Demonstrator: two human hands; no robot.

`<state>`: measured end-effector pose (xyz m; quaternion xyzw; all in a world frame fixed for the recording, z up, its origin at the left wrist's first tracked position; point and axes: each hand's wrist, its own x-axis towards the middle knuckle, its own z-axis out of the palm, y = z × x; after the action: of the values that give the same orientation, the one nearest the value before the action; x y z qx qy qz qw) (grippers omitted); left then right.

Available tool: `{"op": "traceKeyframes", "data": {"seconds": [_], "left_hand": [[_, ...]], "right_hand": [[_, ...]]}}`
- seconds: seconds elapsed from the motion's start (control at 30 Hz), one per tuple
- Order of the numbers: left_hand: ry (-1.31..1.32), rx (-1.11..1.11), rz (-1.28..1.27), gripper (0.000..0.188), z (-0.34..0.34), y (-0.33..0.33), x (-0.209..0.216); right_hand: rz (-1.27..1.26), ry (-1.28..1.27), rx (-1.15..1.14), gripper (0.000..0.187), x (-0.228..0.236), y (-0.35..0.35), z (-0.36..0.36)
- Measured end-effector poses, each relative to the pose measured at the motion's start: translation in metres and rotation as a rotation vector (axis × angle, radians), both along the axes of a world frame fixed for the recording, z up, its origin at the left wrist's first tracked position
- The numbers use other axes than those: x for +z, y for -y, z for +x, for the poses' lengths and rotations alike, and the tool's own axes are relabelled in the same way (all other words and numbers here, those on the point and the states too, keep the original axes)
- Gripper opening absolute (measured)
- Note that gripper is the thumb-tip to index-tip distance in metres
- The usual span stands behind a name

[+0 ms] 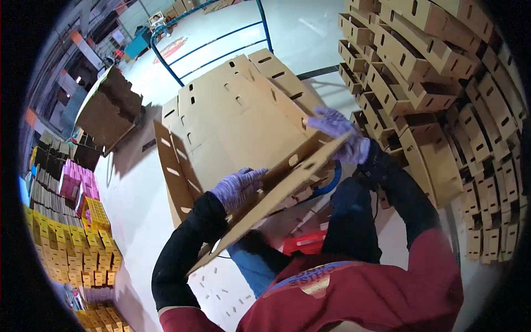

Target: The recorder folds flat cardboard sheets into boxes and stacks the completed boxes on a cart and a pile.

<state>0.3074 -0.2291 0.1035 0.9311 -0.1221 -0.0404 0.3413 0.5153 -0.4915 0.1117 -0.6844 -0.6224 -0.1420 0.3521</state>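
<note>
A partly folded brown cardboard box (pixel 238 119) lies on flat cardboard in front of me, its left, right and near sides raised. My left hand (pixel 239 187), in a purple-and-white knit glove, has its fingers closed at the inside of the near side; the fingertips are partly hidden. At the right near corner, my right hand (pixel 340 133), gloved alike, grips the raised walls where they meet. The near panel (pixel 276 202), with slotted holes, slants up toward me between my forearms.
Beyond the box stands a blue metal rail (pixel 221 44). Stacked folded cardboard boxes (pixel 420 66) rise close on the right. To the left are yellow boxes (pixel 72 238), pink stacks (pixel 77 180) and a dark brown pile (pixel 108 108). A red object (pixel 304 242) sits by my legs.
</note>
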Motion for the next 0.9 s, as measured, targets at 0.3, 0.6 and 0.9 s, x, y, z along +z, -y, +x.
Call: {"op": "traceKeyframes", "data": {"seconds": [0.3, 0.6, 0.9], "left_hand": [[0.411, 0.881, -0.074, 0.035, -0.117, -0.078, 0.037], [0.511, 1.170, -0.357, 0.057, -0.181, -0.003, -0.073], [0.635, 1.403, -0.648, 0.042, -0.137, -0.049, -0.054]], "right_hand": [[-0.092, -0.402, -0.223, 0.048, -0.023, -0.024, 0.032], [-0.042, -0.390, -0.258, 0.053, -0.028, -0.030, 0.024], [-0.414, -0.491, -0.568, 0.055, -0.007, -0.064, 0.010]]}}
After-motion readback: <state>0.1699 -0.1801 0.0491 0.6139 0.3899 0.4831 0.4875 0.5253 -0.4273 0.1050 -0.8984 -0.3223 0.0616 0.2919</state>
